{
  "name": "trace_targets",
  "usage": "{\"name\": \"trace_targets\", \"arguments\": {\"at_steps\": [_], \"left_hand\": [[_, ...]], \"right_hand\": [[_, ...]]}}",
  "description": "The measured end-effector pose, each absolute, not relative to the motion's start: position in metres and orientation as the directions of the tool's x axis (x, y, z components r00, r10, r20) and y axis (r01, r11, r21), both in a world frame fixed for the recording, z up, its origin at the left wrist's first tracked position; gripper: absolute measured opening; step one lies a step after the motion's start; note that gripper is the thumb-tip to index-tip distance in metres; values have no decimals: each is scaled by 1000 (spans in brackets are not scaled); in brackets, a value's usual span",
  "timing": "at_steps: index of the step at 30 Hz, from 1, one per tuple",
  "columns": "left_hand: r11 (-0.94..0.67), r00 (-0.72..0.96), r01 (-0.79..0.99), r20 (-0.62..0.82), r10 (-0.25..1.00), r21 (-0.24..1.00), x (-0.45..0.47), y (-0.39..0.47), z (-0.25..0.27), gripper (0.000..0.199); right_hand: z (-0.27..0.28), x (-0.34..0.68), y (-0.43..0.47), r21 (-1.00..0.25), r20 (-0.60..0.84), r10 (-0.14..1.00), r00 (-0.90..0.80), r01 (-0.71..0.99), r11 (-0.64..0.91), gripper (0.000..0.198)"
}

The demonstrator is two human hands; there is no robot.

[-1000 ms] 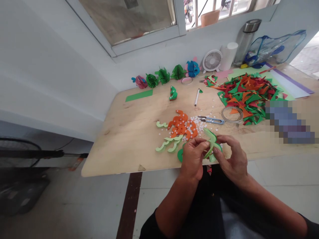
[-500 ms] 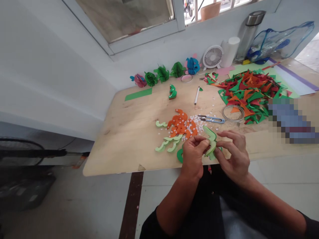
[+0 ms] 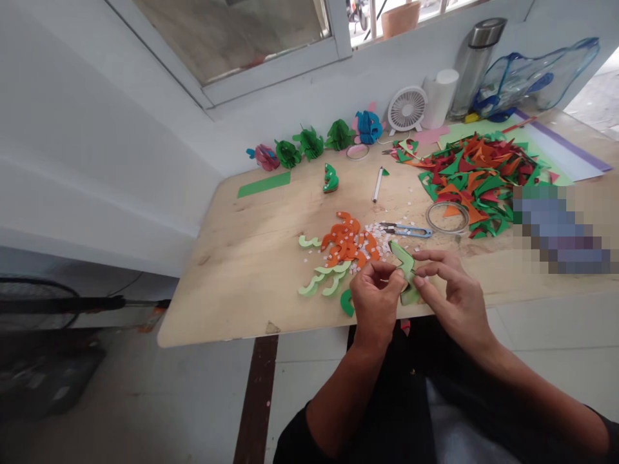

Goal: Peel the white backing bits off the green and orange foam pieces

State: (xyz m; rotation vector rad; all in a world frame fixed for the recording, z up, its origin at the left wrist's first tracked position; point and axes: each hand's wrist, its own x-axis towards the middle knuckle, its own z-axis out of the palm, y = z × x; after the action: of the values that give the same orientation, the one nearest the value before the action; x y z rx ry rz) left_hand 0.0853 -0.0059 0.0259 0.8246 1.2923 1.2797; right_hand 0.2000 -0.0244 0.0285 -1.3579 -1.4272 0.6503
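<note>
Between my hands, above the table's front edge, is a folded light-green paper cutout (image 3: 404, 263) with a darker green rim. My left hand (image 3: 378, 298) pinches its left side between thumb and fingers. Thumb and fingertips of my right hand (image 3: 452, 290) are closed on its right edge. A dark green paper curve (image 3: 347, 303) lies partly behind my left hand. Wavy light-green paper strips (image 3: 333, 281) and a heap of orange paper curves (image 3: 345, 241) dotted with small white squares lie beyond it. Thread snips (image 3: 409, 230) with blue handles rest beyond my right hand.
A big pile of red, orange and green paper scraps (image 3: 483, 167) covers the right side, with a tape roll (image 3: 447, 218) at its edge. Folded paper figures (image 3: 309, 143), a small fan (image 3: 407, 109) and a bottle (image 3: 478, 67) line the wall. A marker (image 3: 378, 185) lies mid-table.
Both hands keep hold of the paper cutout, which has turned a little between them. My right fingertips have closed in on its edge. The whole view has shifted slightly.
</note>
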Motion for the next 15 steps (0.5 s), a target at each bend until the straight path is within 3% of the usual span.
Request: {"name": "trace_targets", "arguments": {"at_steps": [4, 9, 15], "left_hand": [[189, -158, -242, -231, 960, 952, 84, -8, 28, 9], [232, -137, -314, -286, 949, 921, 80, -10, 34, 10], [264, -115, -364, -325, 939, 893, 78, -7, 37, 10]], "right_hand": [[26, 202, -24, -987, 62, 988, 143, 157, 39, 14], [22, 200, -25, -990, -118, 987, 112, -93, -107, 12], [22, 196, -23, -996, -81, 982, 168, 13, -84, 10]]}}
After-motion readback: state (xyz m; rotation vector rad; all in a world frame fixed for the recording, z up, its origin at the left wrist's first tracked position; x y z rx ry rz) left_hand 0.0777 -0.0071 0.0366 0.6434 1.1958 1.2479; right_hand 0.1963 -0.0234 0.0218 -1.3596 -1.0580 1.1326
